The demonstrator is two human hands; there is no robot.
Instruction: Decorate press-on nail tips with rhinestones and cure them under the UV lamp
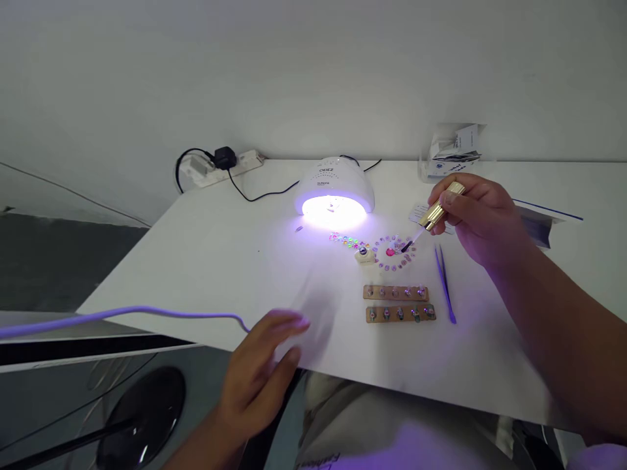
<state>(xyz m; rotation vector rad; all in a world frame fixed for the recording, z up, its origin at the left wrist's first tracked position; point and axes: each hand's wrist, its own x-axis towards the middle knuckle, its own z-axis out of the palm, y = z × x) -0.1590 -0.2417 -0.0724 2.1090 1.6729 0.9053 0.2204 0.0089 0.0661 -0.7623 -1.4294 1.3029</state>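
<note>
The surface (196, 261) carries a lit lamp (336, 176), facing frontward, presumably for ready access. The left hand (259, 372), loosely spread, appears empty. The right hand (482, 215) pinches a gold-handled brush (433, 216), its bristles (406, 247) angled toward the stone ring (393, 267); this grip likely keeps them unobstructed.

Gold brush cap (434, 215) with dark bristles (407, 246) — brown strips (393, 314), blue-violet tweezers (443, 282) — white lamp (337, 179)
</note>
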